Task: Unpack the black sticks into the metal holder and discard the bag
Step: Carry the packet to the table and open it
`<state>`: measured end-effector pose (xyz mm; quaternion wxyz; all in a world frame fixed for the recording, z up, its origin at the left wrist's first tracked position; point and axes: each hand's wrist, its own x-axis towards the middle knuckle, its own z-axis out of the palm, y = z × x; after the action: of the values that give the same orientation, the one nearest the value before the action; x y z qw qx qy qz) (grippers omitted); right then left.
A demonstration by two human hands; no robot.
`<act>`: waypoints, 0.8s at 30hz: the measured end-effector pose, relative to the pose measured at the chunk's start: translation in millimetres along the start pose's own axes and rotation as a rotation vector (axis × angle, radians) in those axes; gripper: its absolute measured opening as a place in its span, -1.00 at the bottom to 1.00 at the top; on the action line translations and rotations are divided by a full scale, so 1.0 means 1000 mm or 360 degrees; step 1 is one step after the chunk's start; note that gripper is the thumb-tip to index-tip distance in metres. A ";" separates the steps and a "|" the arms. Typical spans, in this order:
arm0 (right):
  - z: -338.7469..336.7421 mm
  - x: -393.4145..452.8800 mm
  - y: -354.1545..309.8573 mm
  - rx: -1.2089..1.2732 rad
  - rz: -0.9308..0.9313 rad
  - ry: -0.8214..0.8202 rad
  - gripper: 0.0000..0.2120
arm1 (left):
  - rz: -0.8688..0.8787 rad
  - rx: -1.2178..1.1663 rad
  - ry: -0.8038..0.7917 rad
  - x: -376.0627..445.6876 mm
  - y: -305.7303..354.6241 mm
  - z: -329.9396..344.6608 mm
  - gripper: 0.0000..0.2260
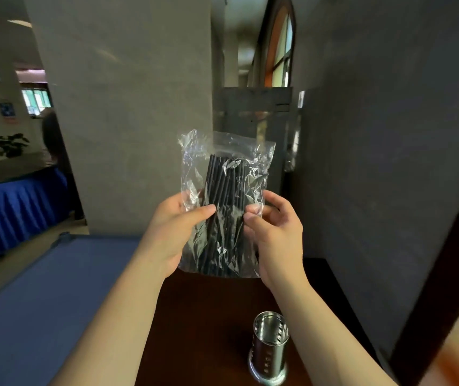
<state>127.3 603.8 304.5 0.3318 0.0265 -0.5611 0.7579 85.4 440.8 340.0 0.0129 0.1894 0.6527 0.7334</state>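
1. At the bottom of the frame, right of centre, the metal holder [269, 347] stands upright on a dark brown table [208, 316]; it is a shiny cylinder with rows of small perforations in its wall and a wider foot, and its open mouth shows nothing inside
2. Two bare forearms rise from the lower corners toward the middle of the frame, the holder sitting between them and nearer the right one
3. In the middle of the frame the left hand [172, 232] grips the left side of the bag [222, 201], thumb pressed across the front of the plastic and fingers hidden behind it
4. The right hand [274, 235] pinches the bag's right edge between thumb and fingertips, the other fingers curled loosely; both hands are closed on the plastic
5. The bag is clear, crinkled plastic, held upright in the air above the table, well above the holder
6. Inside it the black sticks [224, 188] are bunched together, standing almost vertical and leaning slightly, all still within the plastic; the top of the bag stands crumpled above their ends
7. To the left of the table lies a blue surface [41, 302]
8. Behind the bag rise a grey pillar [128, 112] and, on the right, a dark wall [389, 162]
9. Far off at upper centre is an arched window [281, 48]; at the left edge, a blue skirted table [14, 207] and a potted plant [11, 144]
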 end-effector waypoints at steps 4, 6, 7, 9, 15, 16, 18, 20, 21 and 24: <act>-0.007 0.003 -0.005 -0.0020 0.0006 0.0053 -0.52 | 0.0019 -0.0032 -0.0071 0.008 -0.001 0.007 -0.75; -0.006 0.003 -0.005 -0.0021 0.0027 0.0080 -0.52 | 0.0025 -0.0025 -0.0118 0.012 -0.001 0.007 -0.77; -0.005 0.003 -0.005 -0.0022 0.0038 0.0094 -0.52 | 0.0027 -0.0028 -0.0142 0.013 -0.002 0.006 -0.77; -0.003 0.001 -0.003 -0.0041 0.0048 0.0116 -0.53 | 0.0030 -0.0049 -0.0181 0.015 -0.004 0.005 -0.75; 0.006 -0.010 0.004 -0.0176 -0.0017 0.0193 -0.68 | -0.0056 -0.0147 -0.0312 0.015 -0.020 -0.011 -0.65; 0.007 -0.013 0.006 -0.0194 -0.0030 0.0203 -0.68 | -0.0084 -0.0168 -0.0335 0.014 -0.023 -0.016 -0.63; 0.012 -0.019 0.010 -0.0221 -0.0042 0.0203 -0.68 | -0.0106 -0.0190 -0.0365 0.013 -0.026 -0.024 -0.68; 0.016 -0.024 0.013 -0.0245 -0.0047 0.0192 -0.70 | -0.0098 -0.0192 -0.0381 0.010 -0.025 -0.028 -0.73; 0.019 -0.027 0.013 -0.0272 -0.0055 0.0187 -0.70 | -0.0085 -0.0186 -0.0384 0.010 -0.025 -0.030 -0.75; 0.023 -0.031 0.007 -0.0384 -0.0053 0.0183 -0.62 | 0.0001 -0.0135 -0.0391 0.010 -0.025 -0.033 -0.79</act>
<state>139.6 567.9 294.8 0.3766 -0.0479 -0.6278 0.6795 60.3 415.6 316.0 0.1006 0.2774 0.6147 0.7315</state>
